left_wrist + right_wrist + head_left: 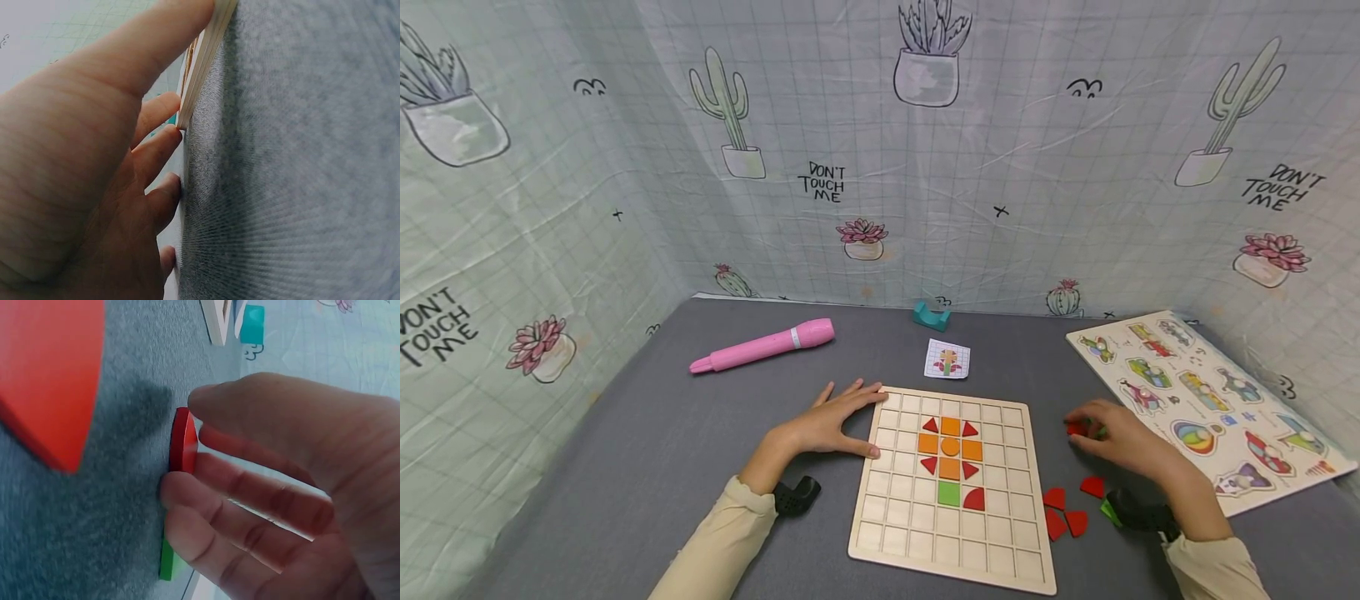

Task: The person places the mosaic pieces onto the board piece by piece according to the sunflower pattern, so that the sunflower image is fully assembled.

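Beyond the board lie a card and a curved teal object.

Grey table cover looking like rough, matt cloth, fibrous grain showing on my wrist feeds. Grid board showing as pale smooth wood, edge layered. Red pieces looking smooth, painted. Pink wand reading to me as smooth plastic; teal piece likewise. Small card looking like paper. I'm seeing wrinkled backdrop sheet with soft sheen, fabric or plastic unclear. Sleeves appearing matt cloth.
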The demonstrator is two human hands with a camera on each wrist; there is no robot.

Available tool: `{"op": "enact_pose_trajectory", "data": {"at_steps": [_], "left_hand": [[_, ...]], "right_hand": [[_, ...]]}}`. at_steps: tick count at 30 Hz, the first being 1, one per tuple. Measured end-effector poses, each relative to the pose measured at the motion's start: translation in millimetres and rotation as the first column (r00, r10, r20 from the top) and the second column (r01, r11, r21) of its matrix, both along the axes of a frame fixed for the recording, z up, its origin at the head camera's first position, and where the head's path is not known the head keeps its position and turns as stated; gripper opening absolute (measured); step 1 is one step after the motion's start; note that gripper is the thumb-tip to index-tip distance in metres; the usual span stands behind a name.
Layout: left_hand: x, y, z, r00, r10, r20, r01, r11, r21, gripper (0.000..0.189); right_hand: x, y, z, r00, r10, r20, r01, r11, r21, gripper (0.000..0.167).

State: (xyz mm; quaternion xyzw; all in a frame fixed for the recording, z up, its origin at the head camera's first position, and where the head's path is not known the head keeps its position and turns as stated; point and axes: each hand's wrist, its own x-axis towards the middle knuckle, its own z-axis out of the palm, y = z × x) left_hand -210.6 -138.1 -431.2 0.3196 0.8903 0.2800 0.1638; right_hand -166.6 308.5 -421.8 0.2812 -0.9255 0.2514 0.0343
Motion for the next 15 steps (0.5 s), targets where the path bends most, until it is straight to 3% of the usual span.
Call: {"op": "enact_pose_trajectory", "data": {"at_steps": [7,15], "left_hand": [[0.4,0.3,0.2,1.000,0.004,-0.002,-0.004,1.000,-0.002,0.085],[1.3,0.1,0.5,1.000,0.001,-0.003,-0.001,1.000,-0.003,0.086]], "right_hand": [[-0.3,-6.7,-1.7,0.995,0.059,-0.076,-0.061,0.998,-0.024,0.019],[-1.7,-10.2,0.2,0.990,0.144,-0.003,-0.144,0.988,-0.052,0.020]]}}
